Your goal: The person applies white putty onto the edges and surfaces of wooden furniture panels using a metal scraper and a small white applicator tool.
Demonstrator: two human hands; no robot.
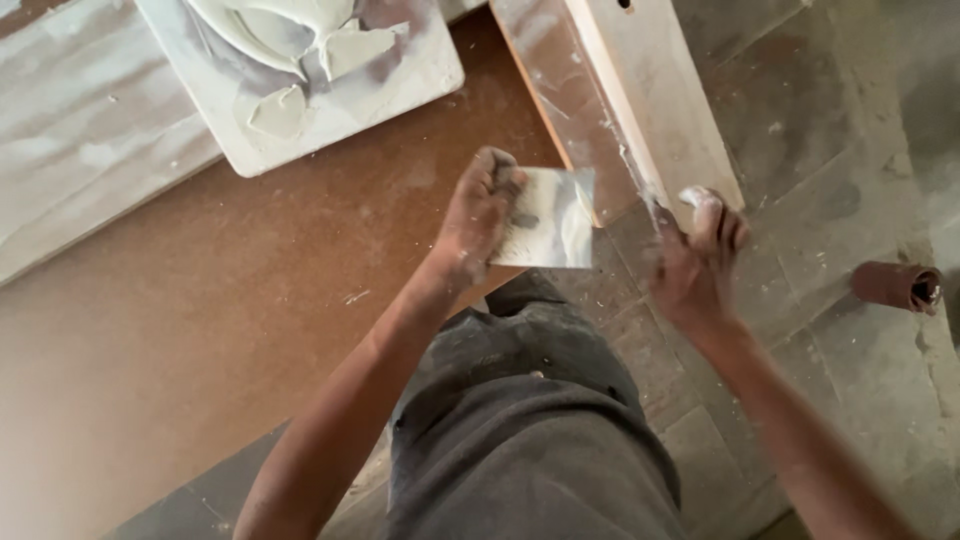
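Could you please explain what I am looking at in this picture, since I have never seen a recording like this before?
This single picture comes from a camera worn on a person's head, looking down at their own bare hands; there is no machine. The left hand holds a flat metal scraper blade smeared with pale filler. The right hand, with filler on a fingertip, touches the end of a long wooden plank. Beneath lies a brown board, and on it a square slab carrying more pale filler. A brownish roll lies on the stone floor.

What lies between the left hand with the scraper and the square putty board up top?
In the head view, only bare brown board, dusted white, separates the left hand holding the metal scraper from the putty board.
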